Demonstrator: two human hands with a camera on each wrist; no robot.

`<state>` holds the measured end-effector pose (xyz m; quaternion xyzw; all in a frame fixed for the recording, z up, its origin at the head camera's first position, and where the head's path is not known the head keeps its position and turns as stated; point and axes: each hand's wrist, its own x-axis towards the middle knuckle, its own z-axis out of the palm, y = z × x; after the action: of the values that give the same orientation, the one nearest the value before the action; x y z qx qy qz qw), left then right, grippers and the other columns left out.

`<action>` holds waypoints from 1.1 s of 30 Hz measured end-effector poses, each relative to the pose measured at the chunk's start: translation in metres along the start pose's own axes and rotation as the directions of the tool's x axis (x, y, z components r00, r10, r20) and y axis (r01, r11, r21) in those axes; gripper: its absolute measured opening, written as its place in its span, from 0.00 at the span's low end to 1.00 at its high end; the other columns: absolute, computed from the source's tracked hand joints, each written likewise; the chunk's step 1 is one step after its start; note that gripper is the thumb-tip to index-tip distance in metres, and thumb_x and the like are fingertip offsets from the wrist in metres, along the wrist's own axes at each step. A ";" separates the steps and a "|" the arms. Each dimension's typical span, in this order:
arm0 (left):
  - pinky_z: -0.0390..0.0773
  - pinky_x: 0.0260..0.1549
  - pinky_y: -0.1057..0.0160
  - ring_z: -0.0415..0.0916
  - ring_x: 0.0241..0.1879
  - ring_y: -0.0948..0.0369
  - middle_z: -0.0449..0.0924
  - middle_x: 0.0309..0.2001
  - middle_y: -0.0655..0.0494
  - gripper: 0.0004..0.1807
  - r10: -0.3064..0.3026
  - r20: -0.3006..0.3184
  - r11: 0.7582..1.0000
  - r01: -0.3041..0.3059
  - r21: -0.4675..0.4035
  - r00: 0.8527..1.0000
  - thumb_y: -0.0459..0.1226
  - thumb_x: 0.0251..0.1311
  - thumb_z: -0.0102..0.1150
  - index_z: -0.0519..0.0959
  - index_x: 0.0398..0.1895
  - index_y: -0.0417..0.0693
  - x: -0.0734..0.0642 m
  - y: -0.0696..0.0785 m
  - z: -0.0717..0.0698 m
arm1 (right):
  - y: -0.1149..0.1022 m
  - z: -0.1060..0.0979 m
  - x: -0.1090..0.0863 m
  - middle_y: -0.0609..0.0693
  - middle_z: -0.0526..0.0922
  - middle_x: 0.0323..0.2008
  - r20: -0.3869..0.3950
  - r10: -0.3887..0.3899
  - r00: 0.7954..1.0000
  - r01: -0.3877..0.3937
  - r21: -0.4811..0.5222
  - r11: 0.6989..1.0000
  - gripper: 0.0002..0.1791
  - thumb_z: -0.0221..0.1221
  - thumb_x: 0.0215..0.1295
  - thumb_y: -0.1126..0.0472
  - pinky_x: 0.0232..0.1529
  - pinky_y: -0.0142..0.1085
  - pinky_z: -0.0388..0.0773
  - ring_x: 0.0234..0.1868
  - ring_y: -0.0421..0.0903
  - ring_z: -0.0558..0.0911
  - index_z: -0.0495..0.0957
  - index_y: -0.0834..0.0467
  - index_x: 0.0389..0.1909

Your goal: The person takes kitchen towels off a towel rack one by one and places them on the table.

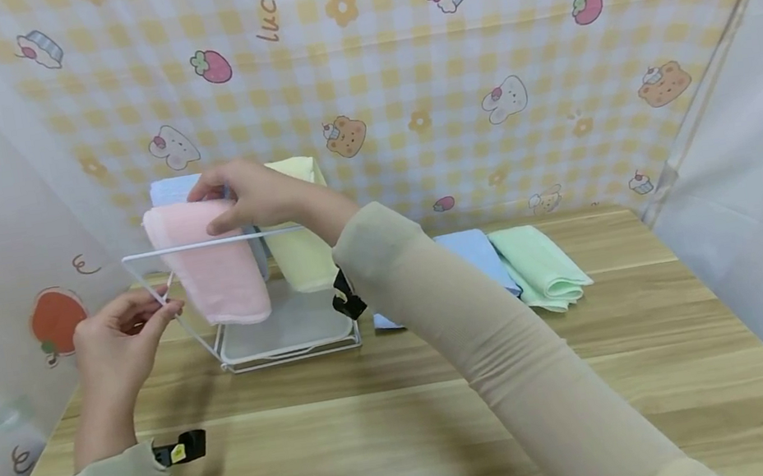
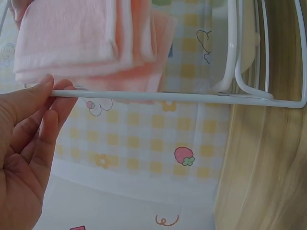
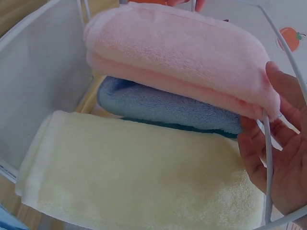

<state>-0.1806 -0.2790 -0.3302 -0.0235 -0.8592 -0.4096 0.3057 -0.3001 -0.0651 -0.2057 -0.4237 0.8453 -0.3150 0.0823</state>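
Note:
A folded pink towel (image 1: 214,269) hangs over a bar of a white wire rack (image 2: 192,97) at the left of the table. My right hand (image 1: 258,195) pinches the towel's top end between thumb and fingers. Low on the left, my left hand (image 1: 114,338) pinches the rack's side wire between thumb and fingertips. Beside the pink towel is a folded blue towel (image 3: 163,103), partly hidden behind it. A pale yellow towel (image 3: 144,167) hangs over the rack's right side, its top partly covered by my right wrist in the head view.
A shallow white tray (image 1: 289,319) forms the rack's base. To the right, a folded blue cloth (image 1: 474,252) and a folded green cloth (image 1: 539,263) lie on the wooden table (image 1: 313,465). Behind stands a checked curtain (image 1: 386,79); my right forearm crosses in front of the blue cloth.

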 end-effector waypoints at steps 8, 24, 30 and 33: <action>0.74 0.33 0.88 0.75 0.29 0.88 0.76 0.31 0.96 0.10 -0.015 0.013 1.000 0.015 -0.002 1.000 0.32 0.56 0.71 0.84 0.40 0.36 0.000 -0.001 -0.001 | 0.003 0.002 -0.003 0.50 0.81 0.55 -0.078 0.001 0.997 -0.006 -0.061 0.998 0.18 0.64 0.65 0.64 0.54 0.22 0.70 0.53 0.40 0.76 0.80 0.59 0.55; 0.74 0.32 0.88 0.74 0.28 0.88 0.73 0.30 0.97 0.11 0.005 0.042 1.000 -0.006 0.020 0.999 0.33 0.57 0.70 0.85 0.41 0.36 0.004 0.001 -0.003 | 0.005 -0.003 -0.011 0.47 0.83 0.44 -0.205 0.033 0.978 -0.042 -0.037 0.998 0.14 0.65 0.63 0.66 0.45 0.22 0.70 0.44 0.38 0.74 0.85 0.55 0.50; 0.74 0.32 0.87 0.75 0.28 0.87 0.75 0.31 0.95 0.09 -0.024 0.045 1.000 0.023 0.019 0.999 0.34 0.58 0.70 0.85 0.40 0.39 0.002 -0.002 -0.005 | 0.008 -0.006 -0.014 0.49 0.84 0.46 -0.219 0.000 0.976 0.002 0.012 1.000 0.15 0.65 0.63 0.66 0.46 0.23 0.72 0.45 0.40 0.76 0.85 0.57 0.51; 0.74 0.32 0.87 0.75 0.29 0.87 0.76 0.33 0.94 0.09 -0.023 0.044 1.000 0.022 0.015 0.999 0.34 0.58 0.70 0.85 0.39 0.40 0.002 -0.003 -0.006 | 0.017 -0.009 -0.019 0.50 0.84 0.49 -0.238 -0.026 0.971 0.041 0.061 0.997 0.16 0.65 0.62 0.67 0.47 0.25 0.75 0.47 0.40 0.78 0.84 0.59 0.51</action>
<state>-0.1800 -0.2852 -0.3286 -0.0206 -0.8689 -0.4060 0.2825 -0.3033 -0.0393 -0.2107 -0.3943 0.8310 -0.3922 -0.0109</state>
